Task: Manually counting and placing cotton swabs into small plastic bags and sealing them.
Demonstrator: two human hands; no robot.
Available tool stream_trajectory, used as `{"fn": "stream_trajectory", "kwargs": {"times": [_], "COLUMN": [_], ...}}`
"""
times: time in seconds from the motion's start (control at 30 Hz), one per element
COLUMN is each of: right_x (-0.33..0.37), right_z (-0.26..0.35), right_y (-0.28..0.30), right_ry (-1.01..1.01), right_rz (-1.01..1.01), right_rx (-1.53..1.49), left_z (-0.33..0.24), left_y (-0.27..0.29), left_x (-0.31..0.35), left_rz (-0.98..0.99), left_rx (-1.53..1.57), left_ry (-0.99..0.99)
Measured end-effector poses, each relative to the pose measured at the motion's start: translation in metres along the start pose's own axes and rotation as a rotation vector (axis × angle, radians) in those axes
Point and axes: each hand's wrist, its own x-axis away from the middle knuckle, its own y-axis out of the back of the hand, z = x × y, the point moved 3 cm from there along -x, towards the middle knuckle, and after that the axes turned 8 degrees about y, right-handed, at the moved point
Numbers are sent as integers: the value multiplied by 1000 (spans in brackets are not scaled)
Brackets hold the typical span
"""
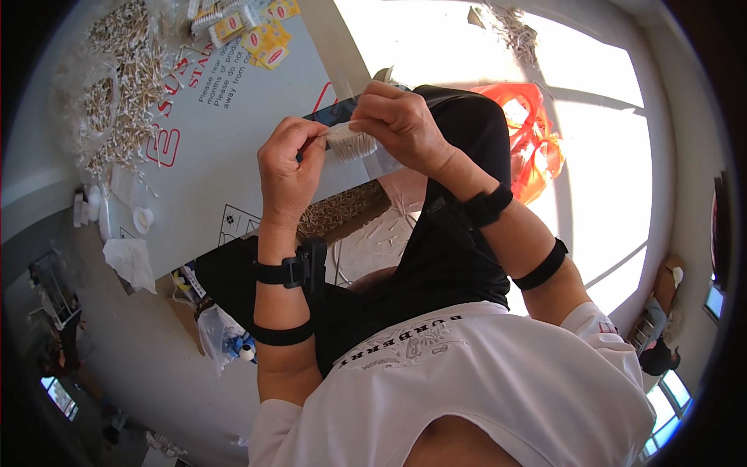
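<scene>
Over the near edge of the table, a bundle of white cotton swabs (352,146) sits between my two hands, its tips lined up in a row. My left hand (291,159) is closed, with thumb and forefinger pinching the bundle's left end. At the upper right of the bundle, my right hand (402,124) has its fingers pressed together on it. Clear plastic film (383,162) hangs below the right fingers; whether it wraps the swabs I cannot tell. A big heap of loose cotton swabs (117,86) lies in clear plastic at the far left of the table.
Packs with yellow labels (266,40) lie at the table's far side. A white roll (143,219) and a white sheet (130,263) are at its left edge. Below stands a cardboard box of swabs (338,212). A red plastic bag (531,136) sits right of my knee.
</scene>
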Motion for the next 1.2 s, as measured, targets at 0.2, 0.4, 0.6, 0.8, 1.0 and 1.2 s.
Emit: {"fn": "stream_trajectory", "kwargs": {"times": [0.2, 0.4, 0.6, 0.8, 1.0, 1.2], "right_x": [0, 2, 3, 2, -5, -6], "right_z": [4, 5, 5, 8, 11, 9], "right_y": [-3, -4, -5, -5, -4, 9], "right_ry": [4, 32, 25, 36, 106, 68], "right_rz": [0, -11, -10, -39, 85, 84], "right_rx": [-26, -20, -28, -82, 75, 11], "left_z": [2, 3, -6, -3, -7, -14], "left_y": [-4, -9, -13, -20, -21, -9], "left_x": [2, 3, -1, -1, 1, 0], "left_rz": [-60, -99, -87, -119, -156, -161], "left_rx": [-25, -48, -44, -153, -193, -192], "left_ry": [-83, -52, -104, -185, -263, -306]}}
